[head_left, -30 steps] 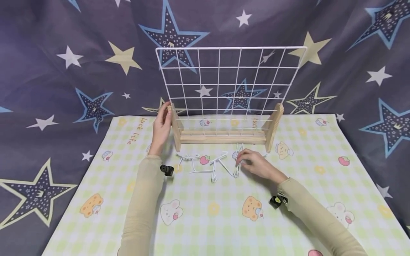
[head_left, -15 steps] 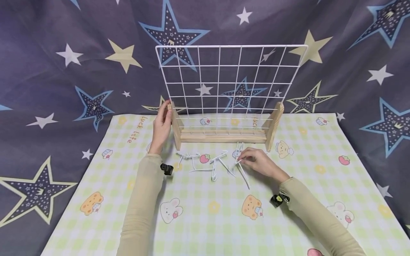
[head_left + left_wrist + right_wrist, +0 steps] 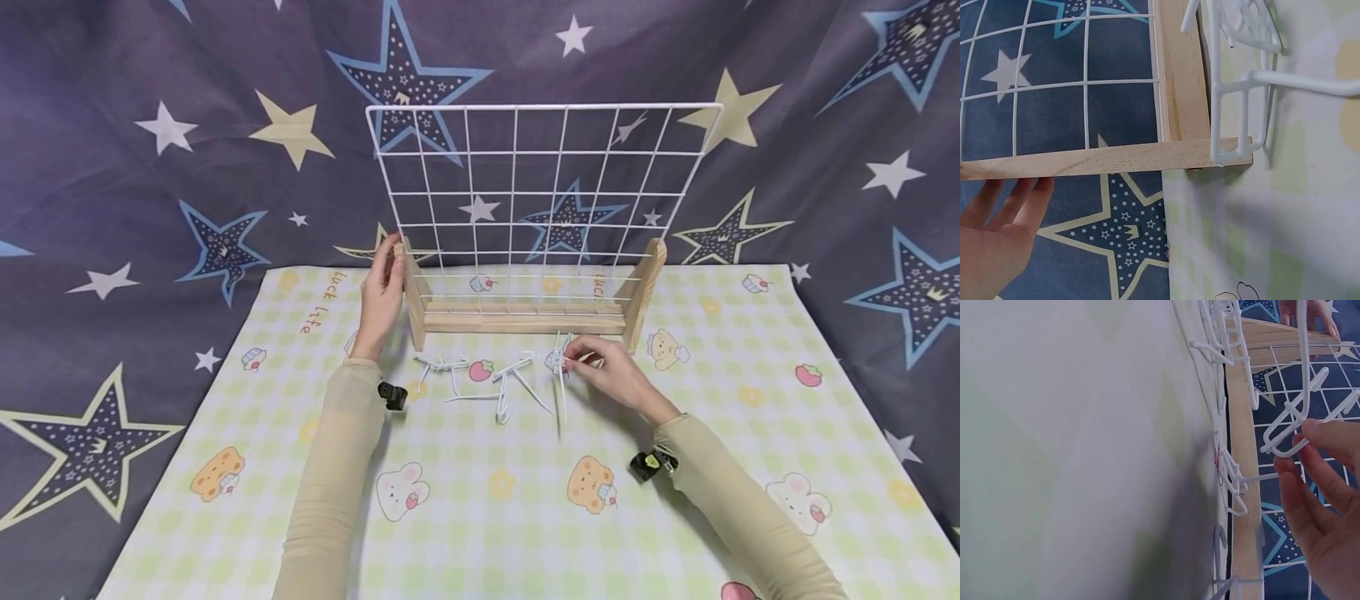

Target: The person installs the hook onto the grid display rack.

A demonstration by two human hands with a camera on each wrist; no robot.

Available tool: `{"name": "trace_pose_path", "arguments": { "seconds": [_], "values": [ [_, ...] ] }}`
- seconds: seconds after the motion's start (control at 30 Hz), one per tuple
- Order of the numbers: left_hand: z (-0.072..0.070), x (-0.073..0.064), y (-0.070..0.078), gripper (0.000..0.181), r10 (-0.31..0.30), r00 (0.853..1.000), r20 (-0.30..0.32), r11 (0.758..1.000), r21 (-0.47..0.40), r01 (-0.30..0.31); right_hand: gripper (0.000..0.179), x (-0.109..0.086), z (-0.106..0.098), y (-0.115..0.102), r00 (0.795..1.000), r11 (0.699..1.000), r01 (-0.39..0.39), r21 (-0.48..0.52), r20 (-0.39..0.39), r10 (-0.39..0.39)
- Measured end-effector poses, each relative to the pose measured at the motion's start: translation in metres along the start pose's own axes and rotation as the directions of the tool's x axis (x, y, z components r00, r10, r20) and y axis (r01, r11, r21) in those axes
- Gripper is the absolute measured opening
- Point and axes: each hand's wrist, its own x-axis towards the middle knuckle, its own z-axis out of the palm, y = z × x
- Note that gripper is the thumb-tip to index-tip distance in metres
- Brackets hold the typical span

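Note:
A white wire grid rack (image 3: 514,193) stands upright in a wooden base. At its left wooden upright (image 3: 411,292), my left hand (image 3: 381,300) holds the edge with fingers and thumb; the left wrist view shows fingertips (image 3: 1038,190) right against the wood. My right hand (image 3: 611,375) pinches a white wire hook (image 3: 1286,428) between thumb and fingers, in front of the base's right half. In the head view its long prong (image 3: 562,400) points toward the front. To the left lie more white wire hooks (image 3: 513,368) on the tablecloth.
One group of hooks (image 3: 442,364) lies near the left upright. A green-and-white checked tablecloth (image 3: 480,550) with cartoon prints covers the table. Behind the rack hangs a dark star-patterned curtain (image 3: 225,75).
My right hand has picked a hook out from the right-hand group; its long prong has swung forward and the hand has shifted slightly up and right. My left hand has stayed at the upright.

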Motion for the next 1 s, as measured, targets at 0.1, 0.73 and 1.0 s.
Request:
{"name": "trace_pose_path", "arguments": {
  "seconds": [0.1, 0.73, 1.0],
  "values": [
    [0.0, 0.0, 0.0, 0.04, 0.0, 1.0, 0.0, 1.0, 0.004, 0.0, 0.01, 0.002, 0.0, -0.001, 1.0, 1.0, 0.007, -0.002, -0.028, -0.008],
    [-0.003, 0.0, -0.002, 0.04, 0.022, 0.999, 0.023, 1.0, 0.009, -0.022, 0.013, 0.012, -0.006, -0.048, 0.99, 0.999, -0.026, 0.025, -0.136, 0.029],
    [-0.002, 0.0, -0.003, 0.039, 0.035, 0.999, 0.011, 0.999, 0.024, -0.035, 0.014, 0.022, -0.008, -0.046, 0.98, 0.997, -0.029, 0.078, -0.196, 0.044]
  ]
}}
